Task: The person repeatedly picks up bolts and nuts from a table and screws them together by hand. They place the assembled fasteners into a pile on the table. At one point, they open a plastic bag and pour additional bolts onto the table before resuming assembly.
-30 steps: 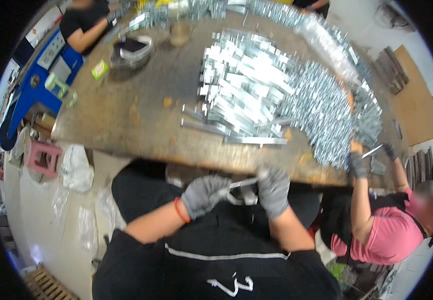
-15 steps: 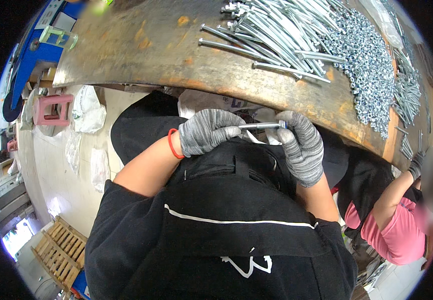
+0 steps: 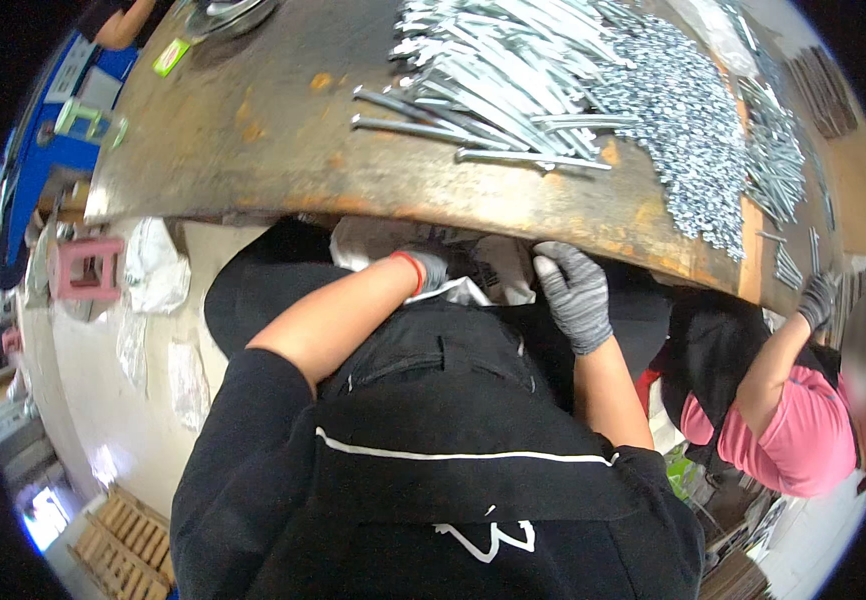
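Gloved hands; printed white bag nearby

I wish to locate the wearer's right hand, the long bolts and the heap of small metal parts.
Right hand (image 3: 577,298): head view, middle of the grey glove.
Long bolts (image 3: 501,82): head view, shafts mid-pile.
Heap of small metal parts (image 3: 691,132): head view, near its middle.
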A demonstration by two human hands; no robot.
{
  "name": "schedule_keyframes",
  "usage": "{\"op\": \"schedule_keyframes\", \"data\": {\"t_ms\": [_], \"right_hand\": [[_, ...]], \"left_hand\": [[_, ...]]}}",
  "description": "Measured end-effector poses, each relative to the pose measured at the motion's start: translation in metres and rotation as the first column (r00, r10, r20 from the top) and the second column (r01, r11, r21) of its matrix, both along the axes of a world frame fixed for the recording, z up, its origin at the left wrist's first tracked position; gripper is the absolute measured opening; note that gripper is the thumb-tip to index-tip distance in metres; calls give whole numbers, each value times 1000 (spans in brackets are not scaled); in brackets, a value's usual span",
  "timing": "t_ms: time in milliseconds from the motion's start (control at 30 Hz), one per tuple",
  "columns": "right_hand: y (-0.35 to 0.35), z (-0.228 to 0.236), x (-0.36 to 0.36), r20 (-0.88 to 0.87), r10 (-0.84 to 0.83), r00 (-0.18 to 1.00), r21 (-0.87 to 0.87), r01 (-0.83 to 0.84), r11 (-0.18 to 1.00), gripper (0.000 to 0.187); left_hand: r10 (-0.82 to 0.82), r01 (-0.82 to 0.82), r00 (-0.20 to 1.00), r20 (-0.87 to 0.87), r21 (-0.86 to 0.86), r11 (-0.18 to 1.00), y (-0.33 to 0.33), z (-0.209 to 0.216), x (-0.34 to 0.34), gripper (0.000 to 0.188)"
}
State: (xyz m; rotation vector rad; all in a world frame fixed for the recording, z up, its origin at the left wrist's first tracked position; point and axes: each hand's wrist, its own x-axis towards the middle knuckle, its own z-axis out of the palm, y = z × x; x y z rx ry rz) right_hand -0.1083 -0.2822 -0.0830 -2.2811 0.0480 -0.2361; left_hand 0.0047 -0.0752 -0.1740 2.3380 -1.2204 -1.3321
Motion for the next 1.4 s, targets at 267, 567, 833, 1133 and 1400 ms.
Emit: {"op": "schedule_keyframes", "data": {"t_ms": [267,567,833,1133,1400], "right_hand": [[-115,16,70,-63,-518,853,-244,490,837,43],[-113,25,140,-22,-665,746,-575,535,619,32],[-108,13,111,20,-573,819,-467,514,719,29],[-113,14,126,-66,-365,929,-404,309,861,43],[-96,21,147,-138,-485,864,-457,379,805,41]], "left_hand": [[200,-8,965,169,-746,666,-39,135,4,20],[389,96,600,699,-546,832,-96,119,59,27],[620,29,686,379,-867,498,-58,125,45,16],[694,-364,704,149,-764,533,-1,128,1,25],[681,-566,727,-91,-641,518,6,114,-11,18]]}}
